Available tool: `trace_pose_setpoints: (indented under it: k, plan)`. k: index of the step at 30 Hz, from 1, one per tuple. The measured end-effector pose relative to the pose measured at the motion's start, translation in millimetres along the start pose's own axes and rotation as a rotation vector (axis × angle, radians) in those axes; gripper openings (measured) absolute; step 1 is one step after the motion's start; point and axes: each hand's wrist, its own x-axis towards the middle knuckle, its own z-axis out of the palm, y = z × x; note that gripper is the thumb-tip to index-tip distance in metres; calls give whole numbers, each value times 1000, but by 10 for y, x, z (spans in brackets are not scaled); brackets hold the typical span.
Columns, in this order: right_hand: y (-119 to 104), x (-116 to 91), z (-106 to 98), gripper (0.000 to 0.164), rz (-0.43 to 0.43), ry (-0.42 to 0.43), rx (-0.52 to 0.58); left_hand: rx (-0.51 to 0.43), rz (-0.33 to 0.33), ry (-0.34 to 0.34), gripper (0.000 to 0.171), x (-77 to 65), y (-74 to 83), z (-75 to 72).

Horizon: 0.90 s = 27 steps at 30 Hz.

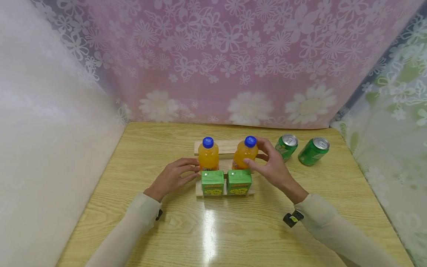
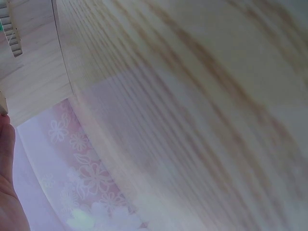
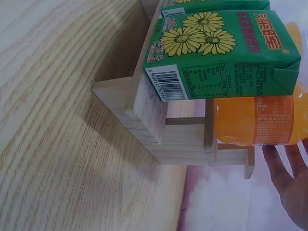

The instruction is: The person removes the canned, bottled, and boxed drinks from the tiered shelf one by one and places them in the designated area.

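Observation:
A stepped wooden rack (image 1: 223, 147) stands mid-table. On its middle step are two orange drink bottles with blue caps, a left bottle (image 1: 208, 157) and a right bottle (image 1: 241, 157). My right hand (image 1: 274, 168) holds the right bottle, thumb in front and fingers round the far side. In the right wrist view, fingertips lie along that bottle (image 3: 236, 120). My left hand (image 1: 176, 174), fingers nearly straight, rests its fingertips at the rack's left end, beside the left bottle. Two green drink cartons with yellow flowers, a left carton (image 1: 212, 183) and a right carton (image 1: 238, 182), stand on the front step.
To the right of the rack, two green soda cans, a nearer one (image 1: 313, 152) and another (image 1: 286, 147), stand on the wood-grain table (image 1: 160, 237). A pink flowered cloth (image 1: 213, 74) hangs behind the table, with pale sheets at both sides.

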Motion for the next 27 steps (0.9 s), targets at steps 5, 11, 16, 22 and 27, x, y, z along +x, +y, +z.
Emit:
trace_pose_setpoints:
  k: [5,11,16,22,27]
  plan:
    - [-5,4,-40,61,12,20,5,0,0,0,27,-2,-4,4]
    - [-35,7,-129,61,17,67,25,7,1,1,26,-4,-5,5]
    - [-39,-10,-201,59,6,81,44,17,-4,0,26,-7,4,5]
    - [-29,-68,-282,59,24,97,16,19,5,6,25,-2,23,-1]
    - [-21,-116,-351,58,35,121,3,17,1,3,26,-2,20,-1]
